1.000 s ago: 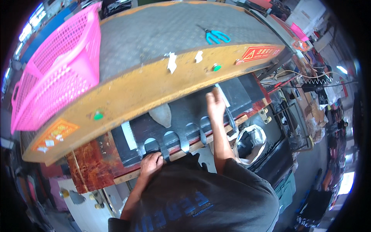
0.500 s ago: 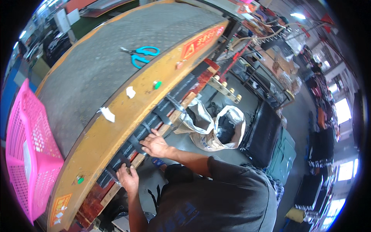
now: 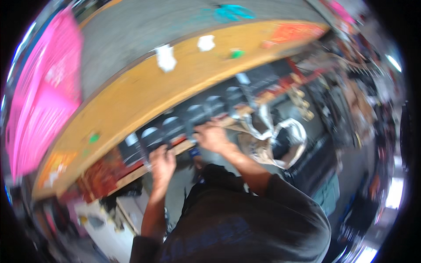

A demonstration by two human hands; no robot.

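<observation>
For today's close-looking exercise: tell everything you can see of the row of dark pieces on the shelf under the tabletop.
The row of dark pieces runs slantwise along a shelf beneath the wooden table edge, rising from lower left to upper right. Each piece looks black or dark grey with a paler rounded patch; the material cannot be told through the blur. They lie side by side, overlapping. The left hand touches the row's lower end and the right hand rests near its middle. A crumpled clear plastic bag hangs just to the right.

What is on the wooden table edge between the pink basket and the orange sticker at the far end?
In the head view, two white scraps and a small green bit lie on the wooden edge between the pink basket and the orange sticker.
</observation>
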